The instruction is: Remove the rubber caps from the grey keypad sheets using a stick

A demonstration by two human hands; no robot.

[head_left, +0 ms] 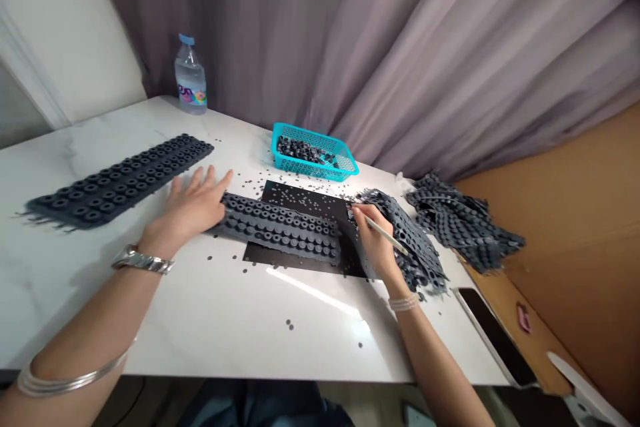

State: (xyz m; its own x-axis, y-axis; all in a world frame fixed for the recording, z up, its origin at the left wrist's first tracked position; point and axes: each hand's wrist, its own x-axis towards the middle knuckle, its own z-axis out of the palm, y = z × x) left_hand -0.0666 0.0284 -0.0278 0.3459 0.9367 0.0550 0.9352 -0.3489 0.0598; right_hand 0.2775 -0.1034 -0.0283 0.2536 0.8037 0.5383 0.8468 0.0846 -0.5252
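Observation:
My left hand [197, 207] lies with spread fingers at the left end of a dark rubber strip with rows of ring shapes [280, 227]. That strip rests partly on a black mat [300, 197] strewn with small dark discs. In my right hand [375, 240] is a thin light-coloured stick-like tool [383, 231], held pen-like beyond the strip's right end. What its tip touches is too small to tell. Perforated dark sheets [417, 237] are piled just right of that hand. Another ringed strip [125, 180] lies at the left.
A turquoise basket [315, 170] of small dark pieces stands behind the mat. A water bottle [191, 80] is at the back left. More dark sheets [460, 220], a phone [495, 337] and a pink item [523, 317] lie at the right.

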